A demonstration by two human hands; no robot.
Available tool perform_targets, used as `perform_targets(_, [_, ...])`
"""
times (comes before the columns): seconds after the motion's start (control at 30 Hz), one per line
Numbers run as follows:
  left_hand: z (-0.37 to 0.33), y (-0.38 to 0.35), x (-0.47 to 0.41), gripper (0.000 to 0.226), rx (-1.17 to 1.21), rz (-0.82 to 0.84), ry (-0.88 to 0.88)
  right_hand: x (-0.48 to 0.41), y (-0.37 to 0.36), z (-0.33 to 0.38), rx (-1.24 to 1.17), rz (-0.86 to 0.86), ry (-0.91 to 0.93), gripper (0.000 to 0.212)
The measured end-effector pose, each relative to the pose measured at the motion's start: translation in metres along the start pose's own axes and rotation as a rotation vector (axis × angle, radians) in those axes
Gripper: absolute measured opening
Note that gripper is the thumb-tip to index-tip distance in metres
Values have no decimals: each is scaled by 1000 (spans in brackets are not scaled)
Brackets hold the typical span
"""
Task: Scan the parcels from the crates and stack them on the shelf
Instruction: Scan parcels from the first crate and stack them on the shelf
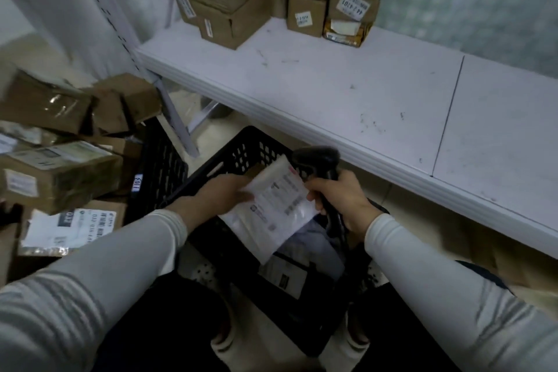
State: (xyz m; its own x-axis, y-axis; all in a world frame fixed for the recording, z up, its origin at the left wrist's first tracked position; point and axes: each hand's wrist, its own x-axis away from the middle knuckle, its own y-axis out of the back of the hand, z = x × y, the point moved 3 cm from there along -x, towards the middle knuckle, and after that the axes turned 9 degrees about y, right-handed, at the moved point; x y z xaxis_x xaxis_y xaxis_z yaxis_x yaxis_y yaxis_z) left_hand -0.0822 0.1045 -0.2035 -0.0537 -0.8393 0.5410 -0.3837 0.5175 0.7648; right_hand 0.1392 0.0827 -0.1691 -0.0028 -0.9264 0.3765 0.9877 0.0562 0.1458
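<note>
Left hand (223, 193): gripped the white parcel (271, 205) by its left edge, above the black crate (241, 145).
Right hand (338, 199): fingers curled round the scanner (317, 160) handle, above the crate's right side.
White parcel: label up, held over the crate.
Shelf (332, 84): beyond the crate, carrying cardboard boxes (229, 0).
Loose boxes (60, 175): piled left of the crate.

I see a parcel (265, 220) of thin, slightly glossy white plastic with a paper label (287, 193). The scanner (317, 157) looks like matt black plastic; the crate (241, 148) is perforated black plastic. The shelf (332, 93) is smooth, white, matt and scuffed. The boxes (69, 181) are brown cardboard with shiny tape (57, 103). The sleeves (129, 257) are soft pale cloth.
</note>
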Motion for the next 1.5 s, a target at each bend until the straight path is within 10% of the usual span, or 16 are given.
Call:
perform_targets(0.17, [-7, 60, 53, 14, 371, -248, -103, 31, 15, 27, -95, -63, 121, 4])
perform_targets(0.5, [-113, 77, 53, 24, 855, -391, -194, 68, 76, 56, -337, -336, 310, 13])
perform_targets(0.8, [-181, 58, 3, 37, 637, -484, 30, 56, 115, 54, -415, -465, 306, 17])
perform_targets(1.17, [-182, 68, 20, 24, 1339, -179, 86, 49, 112, 55, -464, -419, 301, 12])
perform_targets(1.37, [-155, 49, 7, 102, 809, -321, 275, 50, 112, 51, -459, -413, 293, 15])
perform_targets(1.5, [-165, 76, -3, 86, 467, -512, 150, 46, 108, 48, -443, -379, 254, 15])
